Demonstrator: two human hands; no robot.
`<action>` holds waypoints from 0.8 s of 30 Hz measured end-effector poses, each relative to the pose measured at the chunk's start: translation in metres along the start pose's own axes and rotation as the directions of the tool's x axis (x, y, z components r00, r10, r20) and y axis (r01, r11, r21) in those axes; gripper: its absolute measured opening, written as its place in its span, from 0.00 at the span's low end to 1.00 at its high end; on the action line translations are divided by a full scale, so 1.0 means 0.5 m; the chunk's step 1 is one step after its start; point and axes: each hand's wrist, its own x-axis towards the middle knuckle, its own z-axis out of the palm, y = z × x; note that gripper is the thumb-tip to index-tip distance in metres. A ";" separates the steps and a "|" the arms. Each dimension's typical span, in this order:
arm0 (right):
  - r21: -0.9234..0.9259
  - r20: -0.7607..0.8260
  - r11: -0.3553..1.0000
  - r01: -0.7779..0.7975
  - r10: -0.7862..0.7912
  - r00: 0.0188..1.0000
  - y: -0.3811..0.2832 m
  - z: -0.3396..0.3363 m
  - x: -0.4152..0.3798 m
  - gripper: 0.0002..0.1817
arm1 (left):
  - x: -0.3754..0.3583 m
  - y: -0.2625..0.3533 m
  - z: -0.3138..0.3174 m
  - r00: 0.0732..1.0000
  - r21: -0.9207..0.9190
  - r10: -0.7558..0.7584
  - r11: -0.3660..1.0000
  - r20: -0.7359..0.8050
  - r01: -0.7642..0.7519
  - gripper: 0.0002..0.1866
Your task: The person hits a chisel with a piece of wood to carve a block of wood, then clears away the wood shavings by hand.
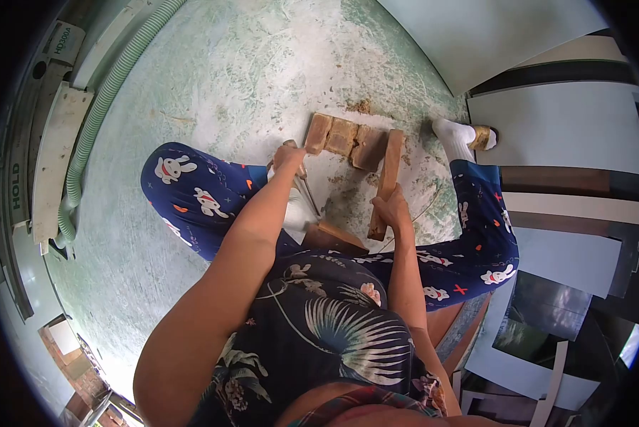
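Note:
On the left, my left hand (288, 158) is closed around the handle of a chisel (307, 193), whose narrow metal blade slants down towards my lap. My right hand (393, 208) grips the lower part of a long wooden bar (391, 165), held tilted with its upper end beside a row of brown wooden blocks. The row has a left block (319, 133), a middle block (341, 136) and a right block (368, 148), with rough, chipped edges. Close to my lap is another wooden block (337, 235), partly hidden by my clothes.
Wood chips (360, 107) and dust lie on the worn green floor (220, 78) around the blocks. A ribbed green hose (92, 135) runs along the left beside metal rails. My foot in a white sock (453, 135) is at right, near stacked panels (554, 128).

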 end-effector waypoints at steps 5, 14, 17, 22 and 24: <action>0.005 -0.007 1.000 0.025 -0.025 1.000 0.000 -0.002 -0.003 0.37 | 0.001 0.061 -0.041 0.924 -0.117 0.185 0.981 0.334 -0.155 0.23; -0.023 0.021 0.999 -0.039 0.039 0.999 -0.006 -0.010 0.001 0.41 | -0.124 0.172 -0.149 0.842 -0.602 0.527 0.637 -0.117 -0.482 0.15; -0.009 0.023 1.000 -0.024 0.025 0.999 -0.002 -0.007 0.002 0.42 | -0.150 0.171 -0.148 0.839 -0.718 0.528 0.532 -0.134 -0.449 0.13; -0.028 0.001 0.999 -0.022 0.022 1.000 0.004 -0.004 0.001 0.42 | -0.141 0.150 -0.088 0.802 -0.740 0.552 0.436 -0.229 -0.511 0.09; -0.021 0.013 0.999 -0.032 0.032 0.999 0.003 -0.005 -0.002 0.42 | -0.147 0.144 -0.067 0.767 -0.755 0.580 0.363 -0.276 -0.546 0.08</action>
